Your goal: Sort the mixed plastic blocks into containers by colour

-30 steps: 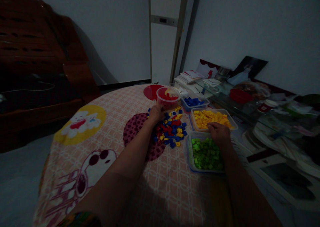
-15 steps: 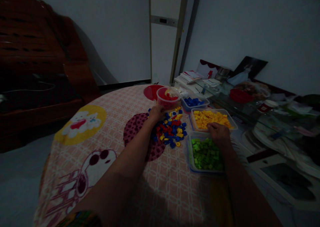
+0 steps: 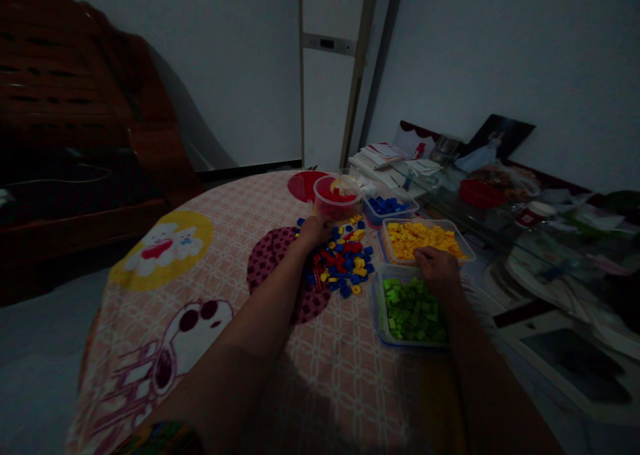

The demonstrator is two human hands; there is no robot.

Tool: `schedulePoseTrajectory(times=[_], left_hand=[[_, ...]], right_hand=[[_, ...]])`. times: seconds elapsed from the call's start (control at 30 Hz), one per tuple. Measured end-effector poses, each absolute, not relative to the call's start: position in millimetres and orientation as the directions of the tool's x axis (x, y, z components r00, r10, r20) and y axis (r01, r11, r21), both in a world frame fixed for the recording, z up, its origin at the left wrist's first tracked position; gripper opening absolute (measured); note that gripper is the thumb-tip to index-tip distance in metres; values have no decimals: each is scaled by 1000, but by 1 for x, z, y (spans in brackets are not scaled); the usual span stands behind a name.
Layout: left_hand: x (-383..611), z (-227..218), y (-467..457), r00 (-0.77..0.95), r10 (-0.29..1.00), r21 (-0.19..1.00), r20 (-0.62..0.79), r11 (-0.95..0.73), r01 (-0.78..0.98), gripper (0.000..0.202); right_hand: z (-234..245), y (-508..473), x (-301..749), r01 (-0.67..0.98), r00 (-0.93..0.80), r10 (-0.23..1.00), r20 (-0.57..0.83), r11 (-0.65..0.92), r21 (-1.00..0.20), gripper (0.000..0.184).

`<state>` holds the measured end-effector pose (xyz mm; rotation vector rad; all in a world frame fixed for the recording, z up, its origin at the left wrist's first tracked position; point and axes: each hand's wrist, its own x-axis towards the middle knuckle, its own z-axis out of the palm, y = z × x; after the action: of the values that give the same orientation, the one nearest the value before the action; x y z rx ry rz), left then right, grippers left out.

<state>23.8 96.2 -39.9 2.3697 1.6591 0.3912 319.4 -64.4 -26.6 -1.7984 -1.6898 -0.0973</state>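
My left hand [image 3: 315,231] is closed at the far left edge of a loose pile of red, blue and yellow toy bricks [image 3: 345,258]; what its fingers hold, if anything, is too dark to make out. Just beyond it stands a round clear tub [image 3: 337,208] with red bricks inside. My right hand [image 3: 437,267] is closed, fingertips pinched, over the near edge of a clear box of yellow bricks [image 3: 425,237]. Below that hand sits a box of green bricks [image 3: 413,308], partly covered by my forearm. Anything in the pinch is too small to see.
A box of blue bricks [image 3: 387,205] stands between the red tub and the yellow box. A patterned cloth [image 3: 345,355] covers the round table. To the right, a glass table [image 3: 450,201] carries papers, a cup [image 3: 535,215] and bags. A wooden bench [image 3: 90,121] stands left.
Almost nothing differs. Both hands stay at nearly the same spots with fingers closed, and the view has shifted very slightly.
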Motion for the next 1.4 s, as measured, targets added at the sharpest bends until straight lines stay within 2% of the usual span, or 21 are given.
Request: schedulePoseTrajectory(times=[0.2, 0.37, 0.5, 0.6, 0.7, 0.87, 0.93, 1.0, 1.07, 1.13, 1.23, 1.4], left_hand=[[30, -45, 92, 296, 942, 317, 159, -332, 888, 38], [28, -44, 93, 272, 949, 331, 158, -311, 891, 39], [14, -33, 99, 274, 953, 365, 127, -302, 881, 39], [8, -22, 101, 282, 942, 416, 180, -333, 846, 30], [17, -10, 93, 304, 921, 541, 244, -389, 746, 24], [73, -6, 64, 452, 847, 776, 279, -476, 413, 20], [101, -12, 52, 513, 826, 883, 232, -400, 246, 20], [126, -21, 43, 532, 832, 975, 154, -215, 55, 21], [142, -30, 39, 581, 804, 990, 128, -67, -125, 29], [145, -36, 41, 608, 779, 974, 156, -17, -228, 36], [126, -36, 56, 540, 813, 968, 220, -113, -225, 37], [57, -16, 94, 290, 907, 952, 306, -289, -101, 31]], right_hand=[[-28, -65, 318, 914, 159, 858, 489, 60, -400, 32], [-28, -66, 318, 918, 156, 859, 489, 56, -392, 33], [-27, -65, 319, 909, 175, 854, 489, 50, -413, 33], [-26, -65, 320, 894, 211, 831, 514, 49, -446, 34], [-24, -65, 321, 866, 281, 772, 570, 53, -498, 36], [-23, -65, 322, 831, 351, 715, 605, 60, -553, 40], [-23, -65, 322, 831, 345, 714, 609, 71, -553, 40], [-24, -65, 322, 832, 337, 709, 620, 84, -548, 39], [-25, -64, 323, 832, 335, 701, 630, 93, -547, 39], [-26, -64, 324, 829, 335, 701, 630, 99, -551, 39], [-27, -63, 324, 824, 329, 714, 619, 104, -557, 37], [-28, -62, 324, 823, 321, 726, 608, 104, -559, 37]])
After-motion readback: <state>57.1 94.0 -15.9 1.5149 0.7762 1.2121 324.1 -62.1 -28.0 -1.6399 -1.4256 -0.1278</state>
